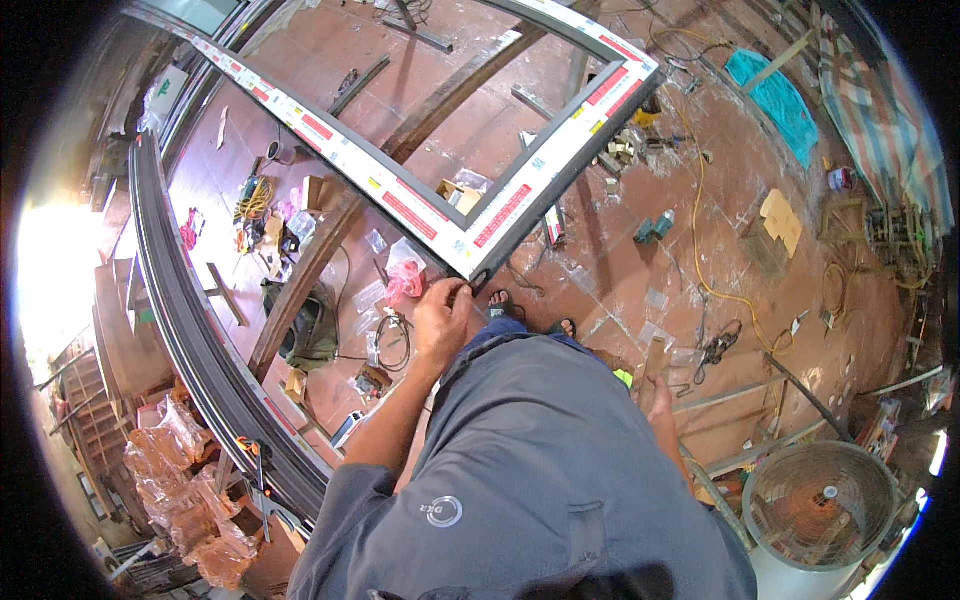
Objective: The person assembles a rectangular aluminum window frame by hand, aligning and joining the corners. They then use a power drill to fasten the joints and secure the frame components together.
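Note:
A dark frame, its face covered with white protective film and red labels, spans the upper middle. Its nearest corner points toward me. My left hand is at that corner, fingers curled and closed together; what they hold, if anything, is hidden. Beside those fingertips, a small black piece shows at the corner. My right hand hangs low by my right side, its fingers curled and partly hidden. A brown flat piece appears at its fingertips, too unclear to name.
Long dark profiles lie stacked at the left. Beams run beneath the frame. A yellow cord, a teal cloth, cardboard and scattered scraps cover the tiled floor. A large round fan stands at the lower right.

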The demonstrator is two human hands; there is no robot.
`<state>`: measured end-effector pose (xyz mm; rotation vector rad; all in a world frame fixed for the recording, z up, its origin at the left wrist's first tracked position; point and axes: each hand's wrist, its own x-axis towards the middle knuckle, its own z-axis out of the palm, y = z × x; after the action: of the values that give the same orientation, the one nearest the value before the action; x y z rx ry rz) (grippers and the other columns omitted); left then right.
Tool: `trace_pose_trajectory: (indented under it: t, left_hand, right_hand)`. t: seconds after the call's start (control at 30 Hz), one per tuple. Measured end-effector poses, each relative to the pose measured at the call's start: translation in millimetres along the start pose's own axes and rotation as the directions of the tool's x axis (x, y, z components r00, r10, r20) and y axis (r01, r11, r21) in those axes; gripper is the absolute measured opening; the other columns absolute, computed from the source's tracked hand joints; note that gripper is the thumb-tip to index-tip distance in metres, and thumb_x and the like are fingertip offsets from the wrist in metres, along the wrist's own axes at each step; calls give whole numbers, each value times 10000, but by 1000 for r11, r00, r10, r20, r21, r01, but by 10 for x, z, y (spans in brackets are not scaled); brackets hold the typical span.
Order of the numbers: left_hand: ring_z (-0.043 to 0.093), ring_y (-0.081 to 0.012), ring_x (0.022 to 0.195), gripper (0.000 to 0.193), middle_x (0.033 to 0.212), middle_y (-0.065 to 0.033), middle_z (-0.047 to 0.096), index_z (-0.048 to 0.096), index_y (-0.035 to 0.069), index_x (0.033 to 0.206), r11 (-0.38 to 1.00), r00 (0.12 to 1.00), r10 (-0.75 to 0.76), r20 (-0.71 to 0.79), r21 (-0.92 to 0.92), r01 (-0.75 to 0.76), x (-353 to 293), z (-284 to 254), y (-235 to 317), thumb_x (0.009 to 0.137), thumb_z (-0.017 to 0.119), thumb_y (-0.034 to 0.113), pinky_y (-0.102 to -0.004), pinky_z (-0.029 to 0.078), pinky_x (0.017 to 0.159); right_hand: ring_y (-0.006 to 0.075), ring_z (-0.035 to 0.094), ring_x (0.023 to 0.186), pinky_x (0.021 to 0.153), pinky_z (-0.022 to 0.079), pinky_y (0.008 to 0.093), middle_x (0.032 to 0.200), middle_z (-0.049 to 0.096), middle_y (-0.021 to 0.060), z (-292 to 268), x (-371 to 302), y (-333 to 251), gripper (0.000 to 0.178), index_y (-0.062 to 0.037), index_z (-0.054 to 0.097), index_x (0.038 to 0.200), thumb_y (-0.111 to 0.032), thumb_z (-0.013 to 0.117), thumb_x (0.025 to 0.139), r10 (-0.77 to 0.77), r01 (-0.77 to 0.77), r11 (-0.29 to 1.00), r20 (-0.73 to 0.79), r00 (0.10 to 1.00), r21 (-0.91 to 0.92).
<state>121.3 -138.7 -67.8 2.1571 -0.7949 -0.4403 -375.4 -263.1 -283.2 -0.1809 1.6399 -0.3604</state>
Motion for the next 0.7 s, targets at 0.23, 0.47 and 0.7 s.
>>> trace_pose_trajectory:
  t: [0.23,0.47,0.7]
  left_hand:
    - [663,-362,909,845,1086,-237,610,321,-68,1565,981,954,-169,246,-54,187,-217,25,589,913,750,256,-455,547,817]
    - [687,-391,1007,921,1213,-285,629,328,-187,1481,975,926,-205,318,-14,220,-207,-34,699,894,787,354,-441,554,860]
    - [677,-177,788,435,972,-115,726,648,-66,1287,799,897,-326,297,-421,430,-423,32,-10,962,731,210,-319,543,725]
  right_hand:
    - [249,612,634,498,495,406,776,617,100,158,107,4,352,-119,589,1141,-355,676,895,131,-129,991,56,990,-30]
    - [270,635,691,621,551,427,799,639,107,136,-214,-35,379,-52,601,1119,-334,700,886,17,10,974,116,993,-228]
    - [264,639,824,751,542,410,891,668,119,288,-1149,-329,343,-32,646,1107,-307,702,910,-424,631,340,485,765,-697]
